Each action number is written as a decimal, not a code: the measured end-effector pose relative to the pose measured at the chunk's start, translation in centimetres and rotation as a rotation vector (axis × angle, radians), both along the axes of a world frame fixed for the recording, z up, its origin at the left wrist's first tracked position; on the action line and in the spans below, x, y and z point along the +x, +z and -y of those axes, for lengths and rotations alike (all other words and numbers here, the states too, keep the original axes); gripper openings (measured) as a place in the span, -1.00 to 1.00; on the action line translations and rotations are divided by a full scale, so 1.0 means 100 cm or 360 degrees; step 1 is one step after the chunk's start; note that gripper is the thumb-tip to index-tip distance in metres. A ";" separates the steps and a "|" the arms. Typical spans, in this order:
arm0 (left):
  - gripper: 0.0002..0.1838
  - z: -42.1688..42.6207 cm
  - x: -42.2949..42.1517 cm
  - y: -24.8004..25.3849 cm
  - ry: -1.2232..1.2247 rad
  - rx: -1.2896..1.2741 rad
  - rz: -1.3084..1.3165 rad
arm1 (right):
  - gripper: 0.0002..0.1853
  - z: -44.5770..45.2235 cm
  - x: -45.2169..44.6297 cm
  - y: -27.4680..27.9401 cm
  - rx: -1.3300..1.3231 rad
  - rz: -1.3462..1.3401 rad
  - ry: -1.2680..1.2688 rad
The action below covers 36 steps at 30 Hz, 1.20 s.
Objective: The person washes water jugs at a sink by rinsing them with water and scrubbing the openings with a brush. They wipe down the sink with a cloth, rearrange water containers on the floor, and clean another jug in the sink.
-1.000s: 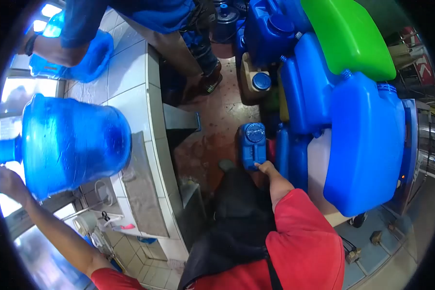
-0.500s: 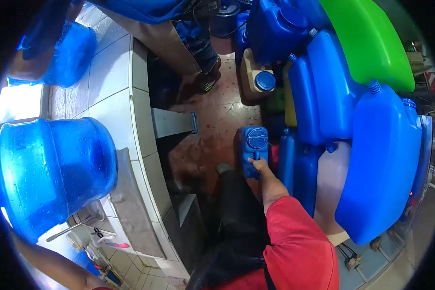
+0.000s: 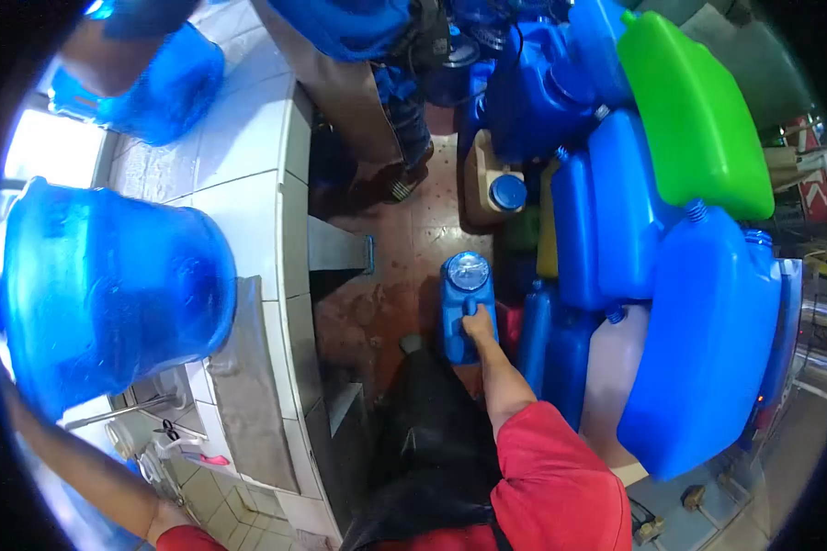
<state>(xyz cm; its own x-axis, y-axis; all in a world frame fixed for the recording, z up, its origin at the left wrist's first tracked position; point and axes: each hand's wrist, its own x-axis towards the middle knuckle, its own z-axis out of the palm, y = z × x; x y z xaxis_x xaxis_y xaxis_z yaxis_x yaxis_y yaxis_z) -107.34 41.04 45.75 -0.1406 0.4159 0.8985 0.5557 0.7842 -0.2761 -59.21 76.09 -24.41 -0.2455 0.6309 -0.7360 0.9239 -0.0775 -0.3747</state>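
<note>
My right hand (image 3: 476,323) is closed round the handle of a blue water jug (image 3: 455,303) with a round cap, which stands upright or hangs just over the red floor; I cannot tell which. My left forearm (image 3: 87,468) reaches up along the left edge, beside a large clear-blue water bottle (image 3: 124,294) lying on its side on the white tiled counter (image 3: 239,174). The left hand itself is hidden at the dark edge of the view, so its hold on the bottle does not show.
Blue containers (image 3: 708,340) and a green one (image 3: 698,119) are stacked on the right. A tan jug (image 3: 487,184) with a blue cap stands on the floor. Another person (image 3: 340,101) stands ahead at the counter, near a second blue bottle (image 3: 170,87). Scissors (image 3: 167,430) lie lower left.
My right hand and the blue jug have shifted slightly left in view, and the jug looks lifted or tilted a little. The large bottle on the counter appears turned and moved. The camera has moved too.
</note>
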 end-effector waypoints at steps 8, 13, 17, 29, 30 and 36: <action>-0.55 -0.011 -0.010 -0.021 0.0107 0.0068 -0.0013 | -0.61 -0.038 -0.038 0.236 0.0344 -0.0003 0.0810; -0.48 -0.016 0.067 -0.020 -0.0217 0.0505 -0.0118 | -0.69 -0.053 -0.065 0.395 0.0536 -0.0252 0.1390; -0.58 0.038 0.130 -0.049 -0.0107 0.0418 -0.0030 | -0.72 -0.044 -0.071 0.500 0.0954 -0.0534 0.1857; -0.65 0.404 0.334 -0.288 0.1088 0.1330 0.0843 | -0.58 0.062 -0.035 0.749 0.1413 -0.1318 0.2838; -0.62 0.437 0.363 -0.306 0.1248 0.1360 0.0861 | -0.57 0.060 -0.035 0.750 0.1407 -0.1626 0.2813; -0.51 0.569 0.510 -0.358 0.1694 0.1867 0.0963 | -0.62 0.095 -0.119 0.727 0.0469 -0.2247 0.1772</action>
<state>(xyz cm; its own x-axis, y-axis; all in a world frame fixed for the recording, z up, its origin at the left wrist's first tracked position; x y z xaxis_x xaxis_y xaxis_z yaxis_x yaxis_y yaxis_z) -56.35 -15.90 9.98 -0.3122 -0.8837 0.3487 -0.5133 0.4658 0.7209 -71.10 66.56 48.25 -0.8650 -0.1874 0.4655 -0.4931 0.4897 -0.7190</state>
